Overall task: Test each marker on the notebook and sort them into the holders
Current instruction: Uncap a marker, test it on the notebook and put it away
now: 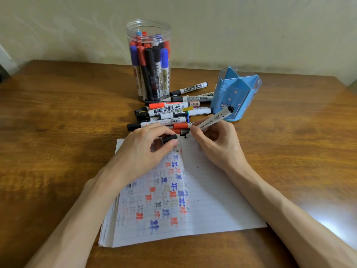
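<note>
An open notebook (212, 200) lies on the table, its left page covered in red, blue and black test marks. My right hand (214, 140) grips an uncapped white marker (214, 118), black tip down at the top of the right page. My left hand (146, 147) rests on the left page and pinches the black cap (169, 138). A pile of loose markers (170, 113) lies just beyond the notebook. Behind it stands a clear round holder (148, 28) packed with several markers. A blue divided holder (236, 93) stands at the right, and I see no markers in it.
The wooden table (58, 122) runs back to a pale wall. One loose black-capped marker (189, 88) lies between the two holders. Bare wood shows left of the notebook and right of the blue holder.
</note>
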The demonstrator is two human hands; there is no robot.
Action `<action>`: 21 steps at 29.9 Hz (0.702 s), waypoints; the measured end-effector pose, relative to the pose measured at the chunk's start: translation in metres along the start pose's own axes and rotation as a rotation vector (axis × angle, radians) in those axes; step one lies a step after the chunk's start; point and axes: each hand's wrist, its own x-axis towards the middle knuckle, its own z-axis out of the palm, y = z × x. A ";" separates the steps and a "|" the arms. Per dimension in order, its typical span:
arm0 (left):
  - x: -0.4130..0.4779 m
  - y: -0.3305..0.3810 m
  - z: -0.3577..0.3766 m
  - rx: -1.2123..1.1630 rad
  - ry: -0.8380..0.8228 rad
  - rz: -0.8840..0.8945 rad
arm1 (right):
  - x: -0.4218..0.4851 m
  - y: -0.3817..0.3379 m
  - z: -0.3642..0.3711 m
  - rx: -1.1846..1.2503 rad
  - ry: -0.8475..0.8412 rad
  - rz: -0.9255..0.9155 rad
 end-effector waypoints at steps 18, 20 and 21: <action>-0.002 0.010 -0.008 -0.195 0.175 -0.008 | -0.005 -0.028 -0.016 0.472 -0.075 0.105; -0.003 0.013 -0.009 -0.203 0.196 0.001 | -0.005 -0.028 -0.015 0.503 -0.094 0.105; -0.003 0.014 -0.010 -0.212 0.200 0.004 | -0.006 -0.028 -0.015 0.510 -0.103 0.101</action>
